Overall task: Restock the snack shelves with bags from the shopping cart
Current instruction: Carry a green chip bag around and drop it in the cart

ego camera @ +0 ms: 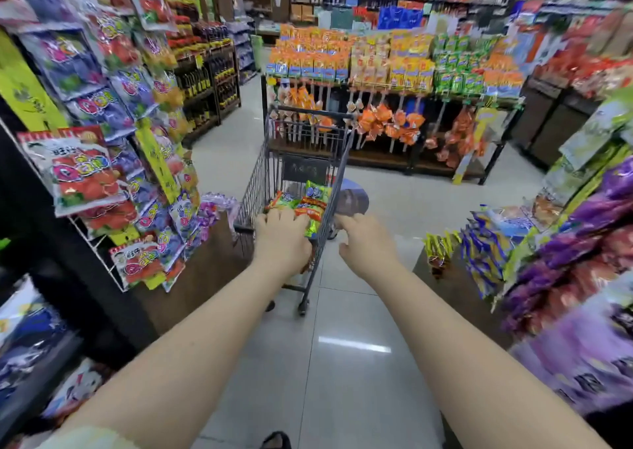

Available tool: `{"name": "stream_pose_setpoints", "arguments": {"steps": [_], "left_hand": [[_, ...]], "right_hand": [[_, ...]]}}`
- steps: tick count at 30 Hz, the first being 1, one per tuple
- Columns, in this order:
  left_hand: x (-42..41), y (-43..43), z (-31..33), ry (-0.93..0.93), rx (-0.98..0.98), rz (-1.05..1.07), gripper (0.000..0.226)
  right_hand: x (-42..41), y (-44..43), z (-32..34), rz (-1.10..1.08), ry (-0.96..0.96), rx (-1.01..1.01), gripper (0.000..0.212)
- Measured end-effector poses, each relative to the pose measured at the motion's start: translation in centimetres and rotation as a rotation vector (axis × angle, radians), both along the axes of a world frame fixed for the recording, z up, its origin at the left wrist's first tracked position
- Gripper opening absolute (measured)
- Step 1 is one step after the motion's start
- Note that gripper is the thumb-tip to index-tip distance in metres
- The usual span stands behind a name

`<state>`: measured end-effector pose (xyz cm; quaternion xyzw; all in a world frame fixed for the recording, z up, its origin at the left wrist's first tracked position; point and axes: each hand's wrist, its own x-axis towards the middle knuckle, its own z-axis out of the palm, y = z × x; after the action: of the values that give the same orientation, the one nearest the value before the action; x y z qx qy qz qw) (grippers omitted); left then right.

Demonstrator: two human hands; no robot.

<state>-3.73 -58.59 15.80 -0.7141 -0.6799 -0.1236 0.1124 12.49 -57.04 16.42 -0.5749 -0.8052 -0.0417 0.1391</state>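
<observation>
The bags (310,205), green and orange, lie in the shopping cart (257,181) right at the left hand's (282,239) fingertips. That hand curls over the cart's near bar; whether it grips bar or bag cannot be told. The right hand (364,246) hovers beside the cart's right rim, fingers loosely bent, holding nothing. Packet print is too blurred to read. The hanging rack (85,174) crowds the left, the purple-stocked shelves (548,260) the right, and tiled floor (342,328) lies open between them.
</observation>
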Motion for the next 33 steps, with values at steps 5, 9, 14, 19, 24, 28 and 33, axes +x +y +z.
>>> {"name": "stream_pose_setpoints", "arguments": {"steps": [5,9,14,19,24,28,33], "left_hand": [[-2.7,10.1,-2.3,-0.071,-0.031,0.0,0.032],[-3.6,17.9,-4.3,-0.09,-0.076,-0.02,0.032],[-2.9,25.1,-7.5,-0.111,-0.168,-0.026,0.032],[-1.9,31.8,-11.9,-0.119,-0.27,0.021,0.034],[-0.6,39.4,-15.7,-0.178,-0.349,0.173,0.035],[0.8,43.6,-18.7,-0.202,-0.47,0.331,0.034],[2.1,45.9,-21.5,-0.225,-0.643,0.501,0.033]], "right_hand": [[-2.6,9.3,-2.1,-0.038,0.004,-0.063,0.034],[-4.6,16.3,-4.6,-0.067,0.047,-0.1,0.037],[-4.1,22.9,-8.2,-0.07,-0.005,-0.237,0.036],[-2.7,30.6,-11.6,-0.037,0.044,-0.296,0.036],[-1.9,41.1,-15.0,0.146,-0.003,-0.296,0.029],[-1.0,47.7,-17.6,0.285,-0.021,-0.41,0.021],[0.3,53.7,-20.5,0.473,-0.105,-0.566,0.029]]}}
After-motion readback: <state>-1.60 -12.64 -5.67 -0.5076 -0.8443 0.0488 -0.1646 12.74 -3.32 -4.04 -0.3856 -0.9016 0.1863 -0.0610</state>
